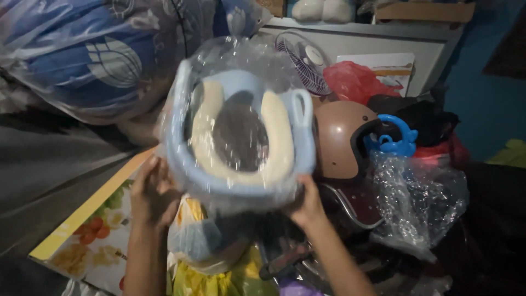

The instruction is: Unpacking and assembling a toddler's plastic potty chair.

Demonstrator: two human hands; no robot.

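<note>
Both hands are up, holding a blue seat ring wrapped in clear plastic. The ring is light blue with a soft cream pad shaped like a horseshoe, and it looks blurry. The left hand grips the ring's lower left edge, fingers curled up onto the plastic. The right hand grips the lower right edge, with its fingers closed around the rim. So the ring sits between the two hands and just above them, tilted to face us.

Right of the right hand, very near, is a brown helmet. A small blue plastic toy rests beside the helmet, farther right. Under that toy hangs a crinkly clear bag. Above the ring, behind it, stands a small fan, and a red bag lies next to the fan.

Below the hands, between the arms, is a yellow and white bag. Left of the left hand lies a flat board with fruit pictures. High up, over the left hand, is a big blue bundle in plastic.
</note>
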